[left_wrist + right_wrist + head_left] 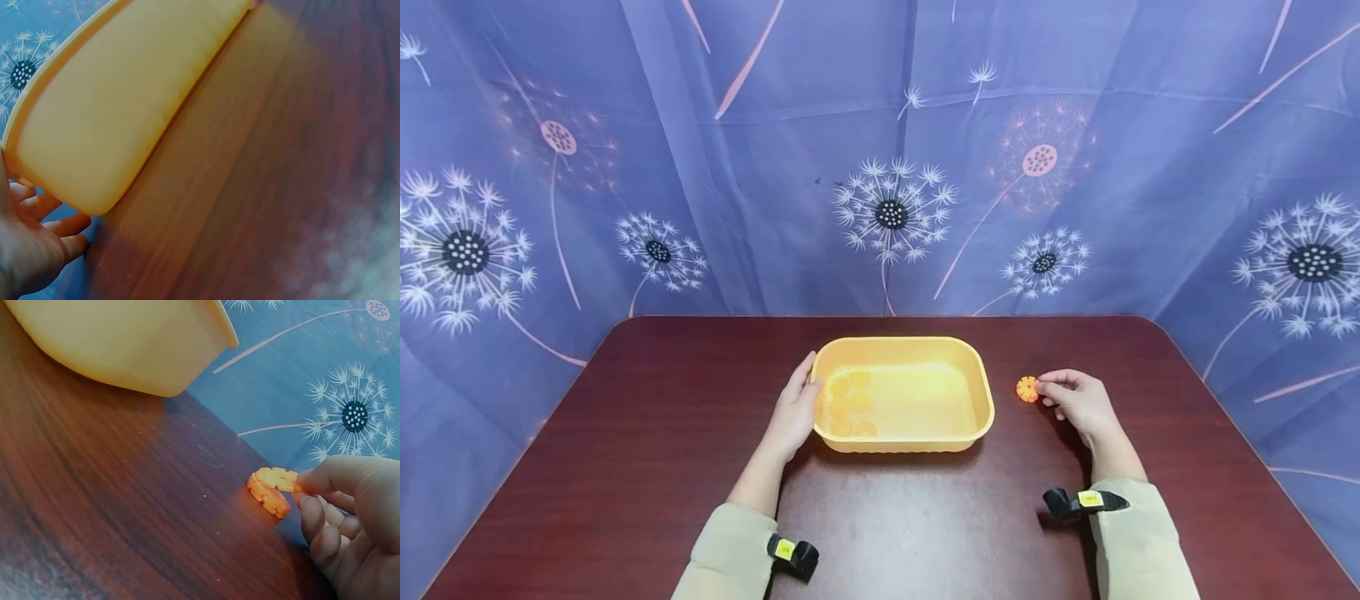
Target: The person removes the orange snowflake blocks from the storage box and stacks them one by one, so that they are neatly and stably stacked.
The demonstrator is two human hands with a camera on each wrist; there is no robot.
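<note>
Your R hand (1081, 406) pinches an orange disc (1027, 388), just R of the yellow tray (895, 446), whose long axis runs L-R. Your L hand (796, 408) grips tray's L end, well apart from disc.

Perhaps a home: dandelion-print curtain (790, 208)

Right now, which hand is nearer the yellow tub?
Left. The left hand holds the yellow tub at its left end; the right hand is apart, off to the tub's right.
</note>
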